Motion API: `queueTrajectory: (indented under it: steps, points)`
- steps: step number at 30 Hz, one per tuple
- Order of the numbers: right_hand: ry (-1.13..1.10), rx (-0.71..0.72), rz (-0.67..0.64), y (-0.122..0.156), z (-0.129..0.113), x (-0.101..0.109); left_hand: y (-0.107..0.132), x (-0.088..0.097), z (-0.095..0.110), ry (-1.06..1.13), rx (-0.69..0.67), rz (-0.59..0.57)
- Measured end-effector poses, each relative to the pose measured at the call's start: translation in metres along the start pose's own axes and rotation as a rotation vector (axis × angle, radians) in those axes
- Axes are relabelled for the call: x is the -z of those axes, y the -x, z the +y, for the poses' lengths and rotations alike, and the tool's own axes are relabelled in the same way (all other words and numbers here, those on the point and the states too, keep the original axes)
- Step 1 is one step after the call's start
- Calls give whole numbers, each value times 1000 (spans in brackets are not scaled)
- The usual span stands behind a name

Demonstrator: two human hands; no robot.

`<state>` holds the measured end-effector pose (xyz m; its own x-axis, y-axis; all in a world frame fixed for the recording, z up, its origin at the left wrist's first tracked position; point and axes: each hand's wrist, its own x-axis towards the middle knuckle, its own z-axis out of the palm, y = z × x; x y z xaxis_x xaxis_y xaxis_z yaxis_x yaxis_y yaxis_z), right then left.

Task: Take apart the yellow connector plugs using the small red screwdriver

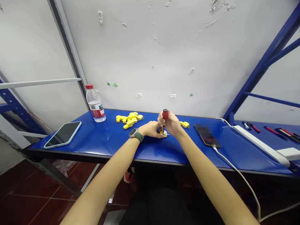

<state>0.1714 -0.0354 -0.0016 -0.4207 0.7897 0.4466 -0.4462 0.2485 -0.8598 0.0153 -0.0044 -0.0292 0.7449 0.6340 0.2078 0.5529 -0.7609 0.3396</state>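
Note:
My right hand (172, 123) is wrapped round a red-handled screwdriver (165, 115) held upright, tip down on a small yellow plug connector (164, 133) on the blue table (110, 140). My left hand (152, 129), with a watch on its wrist, pinches that connector and steadies it. A pile of several yellow connectors (129, 119) lies just left of my hands. One more yellow connector (184, 124) lies just right of them.
A water bottle (95, 103) stands at the back left, with a phone (62, 134) face up near the left edge. A second phone (207, 136) on a white cable (236, 170) lies to the right. A white power strip (260, 144) and several pens (280, 132) lie far right.

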Motion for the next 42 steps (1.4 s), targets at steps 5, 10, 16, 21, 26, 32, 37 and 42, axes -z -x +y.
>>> queueTrajectory:
  steps: [5, 10, 16, 21, 26, 32, 37, 42]
  points:
    - [-85, -3, -43, 0, 2, 2, 1, 0, 2, 2, -33, 16]
    - [-110, 37, -20, 1, 2, 3, 1, 1, 2, -3, -39, 8]
    - [-96, 35, 101, -5, 5, 11, -1, 2, 0, -3, -21, 14]
    - [-185, -49, 102, -2, 3, 19, -1, 4, 3, -13, -44, 17]
    - [-255, -49, 96, 2, 1, 18, 0, 5, 6, -33, -43, 26]
    - [-103, 53, 143, 1, 4, 18, 1, 4, 6, -50, -23, 59]
    - [54, 107, 177, 0, 8, 25, 0, 2, 2, -13, -67, 64]
    - [78, 136, 159, 0, 9, 30, 0, 2, 3, -7, -43, 51]
